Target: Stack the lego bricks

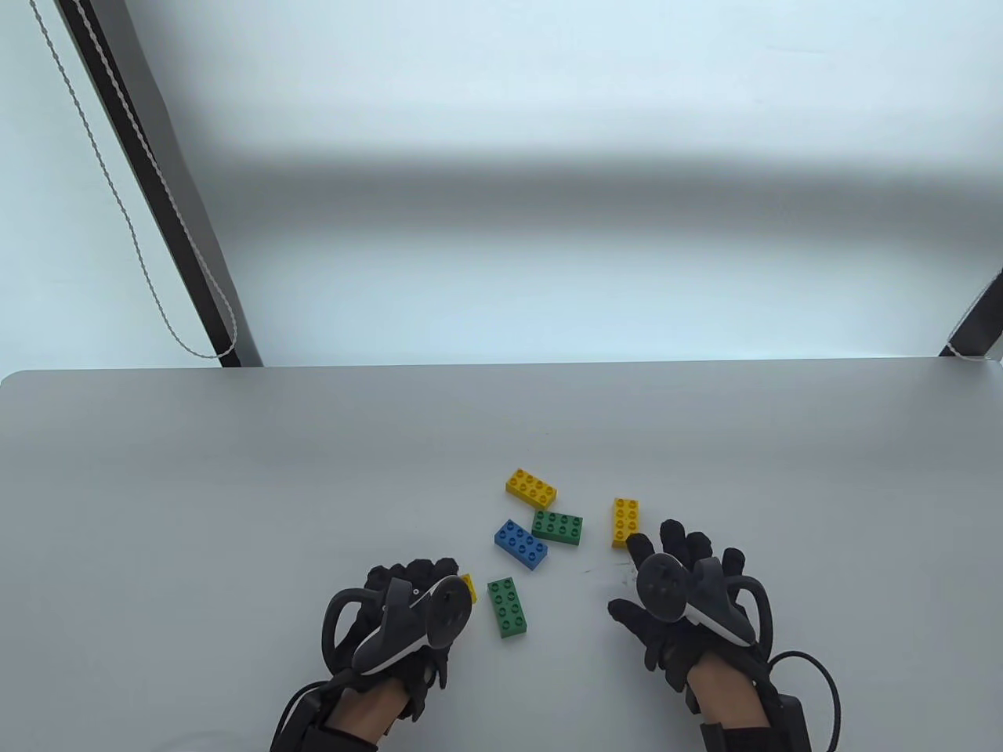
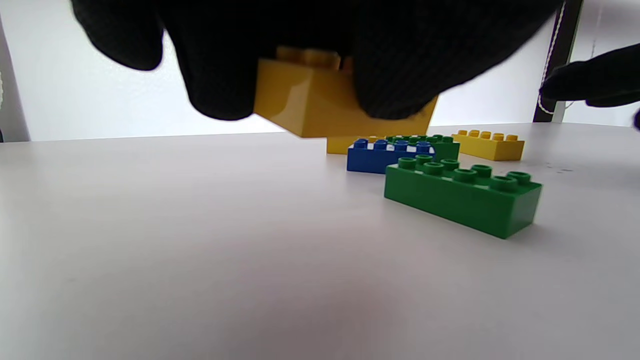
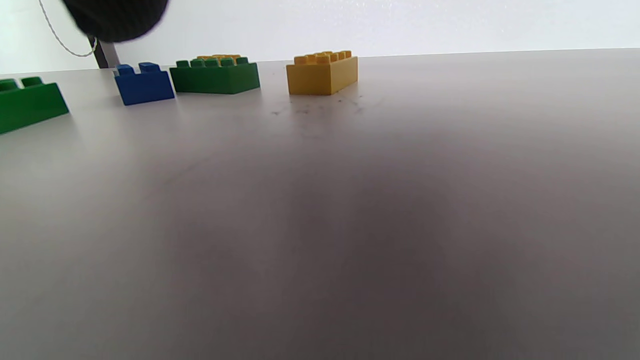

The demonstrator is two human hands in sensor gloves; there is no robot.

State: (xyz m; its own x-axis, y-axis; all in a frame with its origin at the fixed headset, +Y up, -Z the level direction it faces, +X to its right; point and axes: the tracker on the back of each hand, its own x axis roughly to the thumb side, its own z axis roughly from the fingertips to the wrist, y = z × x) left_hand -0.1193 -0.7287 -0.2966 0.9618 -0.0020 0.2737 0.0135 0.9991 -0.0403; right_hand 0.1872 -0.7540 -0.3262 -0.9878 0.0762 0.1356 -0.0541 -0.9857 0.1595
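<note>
Table view: the grey bench (image 1: 235, 486) has its far edge running straight across mid-frame, with wide bare surface left, right and beyond the bricks; a pale wall and a dark slanted post (image 1: 168, 204) with a cord stand behind. Near the front lie a yellow brick (image 1: 531, 486), a green brick (image 1: 557, 527), a blue brick (image 1: 521, 544), a second green brick (image 1: 508, 608) and a second yellow brick (image 1: 625, 522). The left hand (image 1: 407, 619) is curled, its grip pinching a held yellow brick (image 1: 469, 587). The right hand (image 1: 682, 595) lies spread, fingers apart, one fingertip just beside the second yellow brick.

Left wrist view: the fingers (image 2: 400, 75) clamp the held yellow brick (image 2: 320, 107) tilted, clear of the bench, with the near green brick (image 2: 462, 200) on the right.

Right wrist view: open bench in front; only a fingertip (image 3: 117, 17) shows, holding nothing, and the yellow brick (image 3: 322, 72) sits apart.
</note>
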